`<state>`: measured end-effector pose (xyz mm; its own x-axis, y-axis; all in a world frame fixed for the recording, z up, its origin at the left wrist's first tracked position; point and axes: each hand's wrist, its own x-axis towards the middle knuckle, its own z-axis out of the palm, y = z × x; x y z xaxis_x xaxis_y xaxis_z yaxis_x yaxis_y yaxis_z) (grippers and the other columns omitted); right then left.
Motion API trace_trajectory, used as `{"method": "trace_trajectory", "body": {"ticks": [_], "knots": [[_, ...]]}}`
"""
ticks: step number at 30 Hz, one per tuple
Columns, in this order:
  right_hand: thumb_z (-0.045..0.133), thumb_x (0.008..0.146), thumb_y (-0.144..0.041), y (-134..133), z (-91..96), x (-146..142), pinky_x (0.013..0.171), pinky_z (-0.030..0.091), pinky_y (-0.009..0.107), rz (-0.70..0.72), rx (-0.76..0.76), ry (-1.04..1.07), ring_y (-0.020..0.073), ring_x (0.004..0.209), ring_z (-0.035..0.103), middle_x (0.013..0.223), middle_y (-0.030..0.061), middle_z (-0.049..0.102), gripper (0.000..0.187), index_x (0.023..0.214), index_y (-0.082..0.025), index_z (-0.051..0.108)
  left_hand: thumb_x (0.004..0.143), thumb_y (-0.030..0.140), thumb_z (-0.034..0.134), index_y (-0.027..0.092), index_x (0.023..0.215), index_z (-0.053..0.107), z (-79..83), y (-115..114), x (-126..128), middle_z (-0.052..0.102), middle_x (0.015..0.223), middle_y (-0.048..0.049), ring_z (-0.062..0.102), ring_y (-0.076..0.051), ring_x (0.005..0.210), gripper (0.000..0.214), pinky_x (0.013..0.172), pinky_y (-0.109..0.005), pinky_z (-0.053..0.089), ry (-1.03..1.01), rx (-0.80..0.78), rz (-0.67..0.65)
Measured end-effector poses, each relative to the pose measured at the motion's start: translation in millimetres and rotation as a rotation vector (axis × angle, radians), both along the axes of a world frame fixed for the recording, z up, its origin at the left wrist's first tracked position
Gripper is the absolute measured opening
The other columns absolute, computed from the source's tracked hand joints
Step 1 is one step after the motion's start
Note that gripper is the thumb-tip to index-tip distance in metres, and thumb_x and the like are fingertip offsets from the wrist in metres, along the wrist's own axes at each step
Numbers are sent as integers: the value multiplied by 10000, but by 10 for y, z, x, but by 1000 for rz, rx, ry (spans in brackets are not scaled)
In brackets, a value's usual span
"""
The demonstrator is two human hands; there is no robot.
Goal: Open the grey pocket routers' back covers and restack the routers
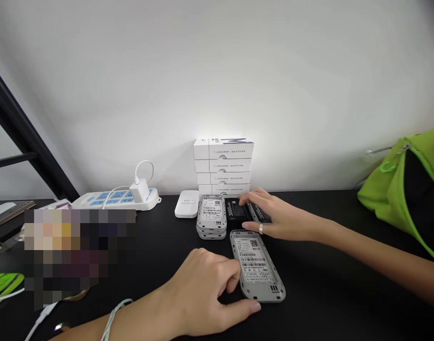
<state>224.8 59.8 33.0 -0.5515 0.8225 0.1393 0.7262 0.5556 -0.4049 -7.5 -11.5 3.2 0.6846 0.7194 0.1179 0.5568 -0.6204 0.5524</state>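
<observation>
My left hand (206,289) rests on the black table with its fingers curled. Its index finger meets the left edge of a grey device shell (257,265), and the thumb lies by the lower edge. The shell lies face up, showing printed labels and a QR code. Behind it, my right hand (263,213), with a ring on it, spans a black 3000mAh battery (234,212), fingers at the far edge and thumb at the near one. Another black battery (261,214) is partly hidden under this hand. Similar shells (212,215) are stacked just left of the batteries.
White boxes (224,166) are stacked against the wall. A white device (186,203) lies left of the shell stack. Farther left is a power strip (113,198) with a white charger (139,190) plugged in. A green bag (387,189) sits at the right.
</observation>
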Motion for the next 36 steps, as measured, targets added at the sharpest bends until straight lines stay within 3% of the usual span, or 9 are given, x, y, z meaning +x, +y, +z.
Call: {"method": "trace_trajectory", "body": {"ticks": [4,9,13,19,23,29,32,36], "knots": [[574,848,-484,79,-9,-63,1048,370,506,70,13,-15,311,1254,408,1290,94,489,429,1195,-264,449,746,378,731,180,607,391,-7,-3,6,408,510,78,348,-74,448,418,478,-225,238,-3,-7,3],[618,812,-464,79,0,-93,961,417,541,-10,-46,-53,348,1172,461,1365,95,463,518,1257,-271,433,745,362,733,179,605,386,-8,-9,5,400,510,80,342,-71,446,416,477,-225,238,-5,-10,11],[682,769,-430,73,8,-59,1006,393,527,-25,-89,40,339,1214,464,1347,96,487,581,1268,-275,429,746,362,731,178,598,381,2,-4,-1,393,504,81,349,-70,447,423,471,-226,239,4,-15,9],[717,757,-454,-253,14,31,999,428,481,-47,-161,193,307,1187,498,1319,63,505,589,1243,-310,417,748,373,722,179,608,390,1,0,0,399,508,81,348,-70,448,410,473,-225,241,19,-14,12],[703,782,-448,-508,-61,79,1085,346,521,-18,-206,143,306,1285,402,1381,40,443,605,1286,-355,382,751,375,712,180,613,394,7,0,10,400,507,81,337,-71,445,397,476,-226,237,31,-14,23],[644,839,-476,-607,-133,92,1144,294,504,80,-281,135,304,1397,283,1463,51,358,468,1246,-328,466,765,384,695,184,616,394,26,-2,22,399,503,75,360,-80,453,391,482,-228,245,72,-15,15],[614,845,-541,-655,-138,73,1136,301,530,81,-261,107,326,1412,263,1505,75,314,524,1294,-311,472,765,380,687,185,616,391,30,-1,23,400,502,75,355,-80,449,384,478,-229,243,78,-2,17],[595,842,-585,-718,-149,65,1112,330,557,142,-142,7,354,1406,272,1475,116,394,618,1362,-280,463,760,379,671,188,627,396,24,1,21,407,508,75,355,-81,447,360,467,-236,236,86,7,11]]}}
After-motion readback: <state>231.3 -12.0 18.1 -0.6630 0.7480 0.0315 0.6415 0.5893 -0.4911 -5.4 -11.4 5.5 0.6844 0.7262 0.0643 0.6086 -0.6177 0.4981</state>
